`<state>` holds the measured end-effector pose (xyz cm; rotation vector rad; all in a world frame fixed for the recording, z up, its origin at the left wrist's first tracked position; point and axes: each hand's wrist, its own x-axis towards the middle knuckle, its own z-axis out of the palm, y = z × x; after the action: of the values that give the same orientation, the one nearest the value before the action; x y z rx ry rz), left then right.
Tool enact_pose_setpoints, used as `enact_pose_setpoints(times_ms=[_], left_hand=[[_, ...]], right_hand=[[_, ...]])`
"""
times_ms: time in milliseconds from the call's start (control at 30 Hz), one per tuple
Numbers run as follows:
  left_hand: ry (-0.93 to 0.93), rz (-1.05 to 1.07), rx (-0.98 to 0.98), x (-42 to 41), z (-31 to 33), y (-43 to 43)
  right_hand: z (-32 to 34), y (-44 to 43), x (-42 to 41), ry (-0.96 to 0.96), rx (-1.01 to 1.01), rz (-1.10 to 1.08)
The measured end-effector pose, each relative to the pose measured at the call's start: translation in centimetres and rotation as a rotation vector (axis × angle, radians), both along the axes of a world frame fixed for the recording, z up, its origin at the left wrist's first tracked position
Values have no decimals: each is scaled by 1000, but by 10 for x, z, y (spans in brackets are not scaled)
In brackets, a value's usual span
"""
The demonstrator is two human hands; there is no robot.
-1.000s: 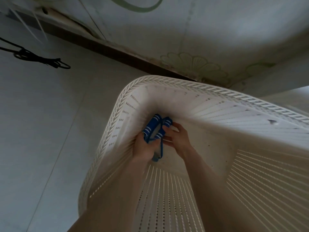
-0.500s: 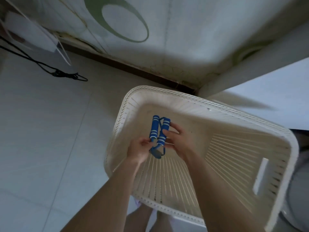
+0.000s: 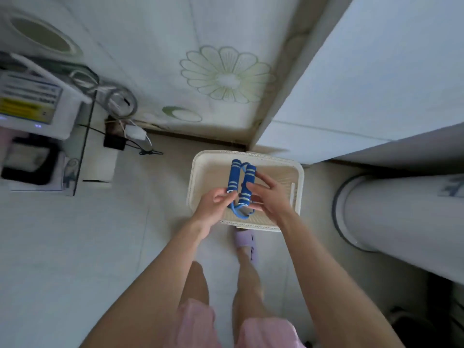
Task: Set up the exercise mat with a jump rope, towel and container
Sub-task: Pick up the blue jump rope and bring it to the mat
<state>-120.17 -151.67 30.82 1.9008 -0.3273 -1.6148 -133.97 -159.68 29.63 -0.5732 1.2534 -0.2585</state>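
Looking straight down on a pale tiled floor [image 3: 75,247], faint grout lines, filling the left and bottom of the frame. Up top, a wall [image 3: 155,46] in light wallpaper, big daisy outline [image 3: 227,75] at upper centre, green oval at upper left, dark skirting strip [image 3: 195,138] along its foot. Upper right: a big plain white cabinet side [image 3: 376,84], tucked into the corner. Right edge: a white cylinder [image 3: 401,222] with a dark rim, lying across the frame, can't tell what exactly. Left edge: a glass shelf [image 3: 75,159] carrying a white box [image 3: 32,106] with a yellow label, coiled grey cables [image 3: 118,99] beside it, a black plug brick [image 3: 114,141] just below those.

Dead centre, a cream slatted basket [image 3: 198,177] on the floor, pushed up into the wall corner. Right over it, the blue jump rope [image 3: 239,187], all bundled up: two striped foam handles upright side by side, cord loops dangling underneath. Left hand [image 3: 216,204] pinching the bottom of the left handle between thumb and fingers. Right hand [image 3: 270,197] wrapped round the right handle, fingers curled over the front. So both gripping, neither one loose.

Below the basket, a purple slipper [image 3: 244,241] right by its near edge, then bare legs and pink shorts [image 3: 263,332] at the bottom.
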Motion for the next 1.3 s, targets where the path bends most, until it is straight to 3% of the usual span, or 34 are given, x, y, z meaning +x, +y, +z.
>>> enact_pose_setpoints(times_ms=[167, 533, 933, 1300], left_hand=[[85, -41, -77, 4, 60, 1], [232, -604, -180, 30, 132, 59], [305, -1133, -239, 13, 148, 190], [316, -1511, -266, 79, 181, 391]], right_hand=[[75, 15, -7, -9, -94, -93], [161, 168, 7, 85, -229, -676], [180, 370, 24, 150, -249, -1150], [193, 609, 133, 212, -287, -1510]])
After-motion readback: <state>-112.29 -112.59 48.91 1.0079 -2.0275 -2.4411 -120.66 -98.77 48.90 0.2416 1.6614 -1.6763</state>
